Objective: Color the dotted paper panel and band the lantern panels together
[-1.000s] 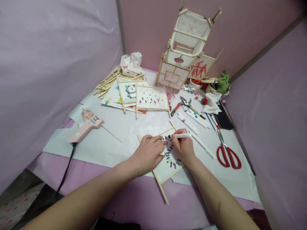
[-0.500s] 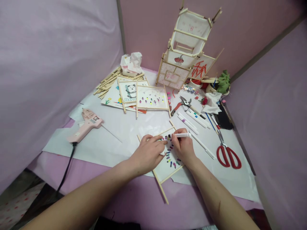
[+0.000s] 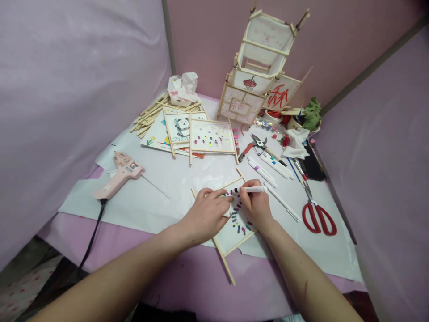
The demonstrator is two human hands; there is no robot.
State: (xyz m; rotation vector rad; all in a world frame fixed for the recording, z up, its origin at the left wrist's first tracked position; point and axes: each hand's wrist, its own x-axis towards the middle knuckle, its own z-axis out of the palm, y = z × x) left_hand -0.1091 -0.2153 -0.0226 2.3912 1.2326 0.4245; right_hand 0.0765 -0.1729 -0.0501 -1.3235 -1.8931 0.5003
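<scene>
Sharing one framed panel (image 3: 229, 238), right hand (image 3: 258, 206) pinches one marker (image 3: 255, 189), left hand's (image 3: 208, 213) grip unclear.

Pink glue gun (image 3: 119, 176), red-handled scissors (image 3: 313, 203), green leaves (image 3: 313, 113)

I see room above the white paper sheet (image 3: 177, 176) between the person's bare left hand (image 3: 208, 214) and the pale-pink plastic glue gun (image 3: 118, 178); 2 wood-framed white panels (image 3: 214, 129) block beyond, red-handled metal scissors (image 3: 311, 214) rightward.
</scene>
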